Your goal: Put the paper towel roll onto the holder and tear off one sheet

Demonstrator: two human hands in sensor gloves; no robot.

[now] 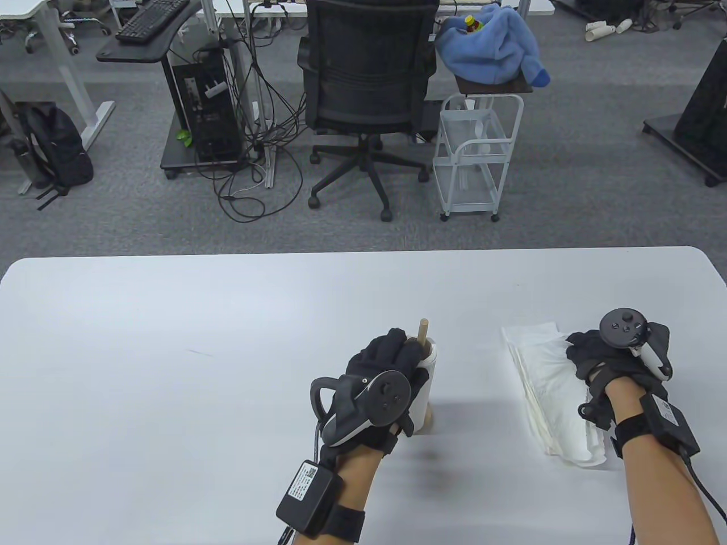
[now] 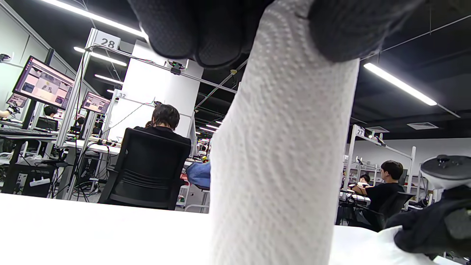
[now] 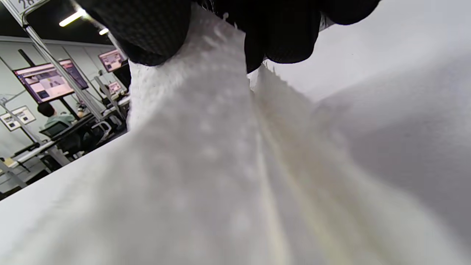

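Note:
The white paper towel roll [image 1: 430, 374] stands upright on the wooden holder, whose post [image 1: 423, 331] pokes out of the roll's top. My left hand [image 1: 404, 352] grips the roll from the left; in the left wrist view its fingers [image 2: 206, 33] curl round the embossed roll [image 2: 279, 165]. A pile of loose white sheets [image 1: 545, 392] lies on the table to the right. My right hand [image 1: 582, 355] sits on the pile's right edge. In the right wrist view its fingers [image 3: 147, 33] pinch a sheet [image 3: 220, 165].
The white table [image 1: 170, 352] spreads wide to the left and beyond both hands. Past its far edge stand a black office chair [image 1: 369, 85] and a white wire trolley [image 1: 474, 159] on the carpet.

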